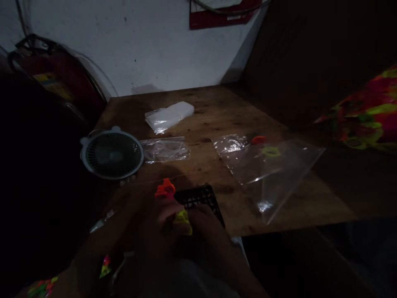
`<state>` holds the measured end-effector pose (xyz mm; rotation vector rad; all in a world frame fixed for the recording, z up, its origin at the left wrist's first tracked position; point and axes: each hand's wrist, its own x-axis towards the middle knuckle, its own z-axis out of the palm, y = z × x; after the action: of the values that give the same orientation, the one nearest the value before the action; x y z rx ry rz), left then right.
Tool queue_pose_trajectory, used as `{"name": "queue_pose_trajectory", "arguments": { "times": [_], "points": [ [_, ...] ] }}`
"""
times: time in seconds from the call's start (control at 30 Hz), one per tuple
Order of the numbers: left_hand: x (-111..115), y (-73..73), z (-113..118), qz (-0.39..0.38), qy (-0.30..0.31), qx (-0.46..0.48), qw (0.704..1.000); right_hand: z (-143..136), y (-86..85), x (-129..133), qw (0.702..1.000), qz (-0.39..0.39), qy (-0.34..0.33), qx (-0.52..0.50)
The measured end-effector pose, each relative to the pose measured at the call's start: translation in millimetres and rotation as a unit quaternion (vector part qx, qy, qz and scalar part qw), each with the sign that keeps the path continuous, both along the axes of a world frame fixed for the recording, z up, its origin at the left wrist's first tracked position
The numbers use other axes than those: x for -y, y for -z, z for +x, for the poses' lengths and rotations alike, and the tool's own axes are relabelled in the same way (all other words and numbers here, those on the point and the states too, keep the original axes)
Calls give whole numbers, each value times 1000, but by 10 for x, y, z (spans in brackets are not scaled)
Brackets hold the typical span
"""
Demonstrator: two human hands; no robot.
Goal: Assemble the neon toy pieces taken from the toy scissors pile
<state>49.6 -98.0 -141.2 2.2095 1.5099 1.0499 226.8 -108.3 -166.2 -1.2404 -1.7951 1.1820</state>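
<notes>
Head view: we see our left hand closed around a bright orange, angular plastic piece, above the worktop's near edge. Our right hand is curled beside a yellow, blocky plastic piece between the hands; darkness and blur mean we cannot tell whether it grips. We judge both pieces light, stiff and fairly smooth, their thin parts perhaps brittle; we would pinch the thicker bodies gently. Just beyond the right hand lies a black, perforated plastic tray. Farther out on the brown wooden worktop, a clear, filmy plastic bag looks limp and slippery. The dark red object with a yellow label at left and the red wall panel bear no writing we can read.
</notes>
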Motion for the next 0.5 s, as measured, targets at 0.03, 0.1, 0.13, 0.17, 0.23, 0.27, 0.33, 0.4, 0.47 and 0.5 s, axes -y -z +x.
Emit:
{"name": "queue_pose_trajectory", "arguments": {
  "times": [0.03, 0.1, 0.13, 0.17, 0.23, 0.27, 0.33, 0.4, 0.47, 0.5],
  "points": [
    [11, 6, 7, 19, -12, -8, 1000, -7, -14, -5, 1000, 4, -13, 6],
    [56, 25, 24, 40, -64, 6, 997, -28, 33, -2, 999, -22, -5, -42],
    [87, 38, 36, 38, -96, 27, 994, -49, 95, 7, 995, -52, 14, -82],
    [122, 52, 50, 25, -127, 55, 990, -78, 177, 22, 988, -85, 35, -120],
    [200, 88, 85, -20, -173, 112, 978, -161, 362, 57, 975, -136, 56, -169],
    [241, 108, 102, -45, -189, 135, 972, -209, 446, 75, 972, -146, 60, -174],
    [318, 152, 126, -87, -204, 168, 960, -300, 566, 103, 976, -139, 65, -156],
    [377, 199, 124, -108, -203, 183, 956, -360, 612, 122, 982, -119, 72, -129],
    [411, 249, 95, -112, -197, 186, 956, -383, 609, 140, 984, -107, 86, -111],
    [420, 275, 76, -110, -196, 185, 957, -384, 600, 151, 985, -105, 92, -98]
  ]
}}
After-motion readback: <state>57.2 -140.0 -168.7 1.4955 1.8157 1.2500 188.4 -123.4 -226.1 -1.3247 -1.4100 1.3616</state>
